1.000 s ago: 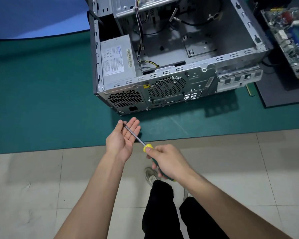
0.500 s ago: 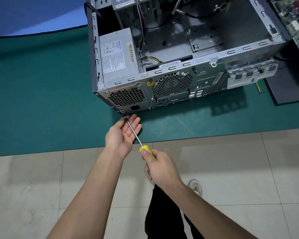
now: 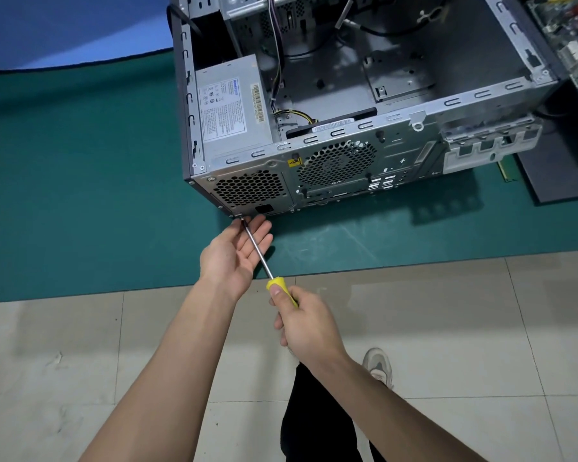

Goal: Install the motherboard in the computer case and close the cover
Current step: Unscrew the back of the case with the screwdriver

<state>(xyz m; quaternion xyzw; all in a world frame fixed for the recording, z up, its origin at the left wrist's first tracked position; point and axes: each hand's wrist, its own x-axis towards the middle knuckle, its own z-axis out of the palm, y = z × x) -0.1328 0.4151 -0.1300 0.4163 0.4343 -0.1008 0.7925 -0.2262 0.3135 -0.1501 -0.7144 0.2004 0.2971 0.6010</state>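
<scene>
An open grey computer case [image 3: 424, 61] lies on its side on the green mat, rear panel facing me, with no motherboard inside. The motherboard [image 3: 568, 38] lies at the top right edge, partly cut off. My right hand [image 3: 306, 323] grips the yellow handle of a screwdriver [image 3: 259, 250]. Its tip sits at the lower left corner of the rear panel, by the power supply grille. My left hand [image 3: 236, 253] lies palm up with straight fingers under the metal shaft, fingertips near the case corner.
The green mat [image 3: 80, 181] covers the floor under the case, and a blue sheet [image 3: 64, 28] lies at the top left. A black panel [image 3: 561, 175] lies right of the case. Pale floor tiles, my dark trouser leg and a shoe [image 3: 377, 365] fill the foreground.
Both hands moved forward towards the case. The screwdriver tip went from mid-air above the mat to the lower left corner of the rear panel.
</scene>
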